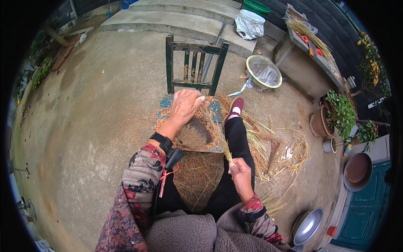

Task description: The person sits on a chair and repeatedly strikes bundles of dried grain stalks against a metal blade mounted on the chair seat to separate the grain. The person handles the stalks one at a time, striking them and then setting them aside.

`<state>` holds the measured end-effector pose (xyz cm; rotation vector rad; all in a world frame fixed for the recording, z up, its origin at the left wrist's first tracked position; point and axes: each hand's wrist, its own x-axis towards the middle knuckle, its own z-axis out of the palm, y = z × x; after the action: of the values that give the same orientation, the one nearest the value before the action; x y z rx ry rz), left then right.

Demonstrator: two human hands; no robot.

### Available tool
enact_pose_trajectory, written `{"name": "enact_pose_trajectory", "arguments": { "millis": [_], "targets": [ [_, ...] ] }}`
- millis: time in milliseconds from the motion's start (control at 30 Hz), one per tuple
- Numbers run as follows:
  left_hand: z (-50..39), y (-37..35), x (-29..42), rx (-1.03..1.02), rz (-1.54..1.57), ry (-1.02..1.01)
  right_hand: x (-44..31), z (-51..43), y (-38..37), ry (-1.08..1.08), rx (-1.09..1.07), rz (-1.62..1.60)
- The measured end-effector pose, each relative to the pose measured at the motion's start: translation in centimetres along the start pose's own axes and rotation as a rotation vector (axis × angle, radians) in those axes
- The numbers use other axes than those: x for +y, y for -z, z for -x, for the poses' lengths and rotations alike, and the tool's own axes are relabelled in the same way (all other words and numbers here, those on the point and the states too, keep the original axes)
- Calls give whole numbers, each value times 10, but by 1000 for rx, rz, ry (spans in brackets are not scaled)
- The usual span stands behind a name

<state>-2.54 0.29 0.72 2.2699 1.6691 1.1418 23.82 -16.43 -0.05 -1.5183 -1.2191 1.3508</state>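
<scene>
A worn green wooden chair stands before me, its seat strewn with reddish husks. My left hand lies over the far part of the seat, above the head of a bundle of dry stalks; what its fingers hold is hidden. Low at the right, my right hand grips the thin end of that straw-coloured bundle, which slants up across the seat's right side. Under my left wrist, a dark blade-like piece with a brown, crusted surface rests on the seat. A black handle-like part with a pink tie is beside my left wrist.
Loose stalks cover the concrete right of my shoe. A plastic-lined basin stands beyond them. Potted plants and a metal bowl line the right side. Concrete steps rise behind the chair. More stalks lie beneath the seat.
</scene>
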Motion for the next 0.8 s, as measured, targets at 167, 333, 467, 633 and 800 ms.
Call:
{"name": "enact_pose_trajectory", "arguments": {
  "millis": [167, 333, 467, 633, 800],
  "targets": [
    [-1, -3, 6, 107, -56, -221, 2, -32, -25, 170, -16, 67],
    [8, -13, 6, -538, -267, -23, 9, -41, -34, 248, -11, 328],
    [11, -21, -4, -508, -222, -63, 9, -13, -16, 227, -79, 288],
    [16, -30, -11, -350, -171, -59, 8, 25, 9, 155, -71, 155],
    [15, -24, -7, -403, -198, 22, 19, 57, 51, -62, 35, 109]
  ]
}}
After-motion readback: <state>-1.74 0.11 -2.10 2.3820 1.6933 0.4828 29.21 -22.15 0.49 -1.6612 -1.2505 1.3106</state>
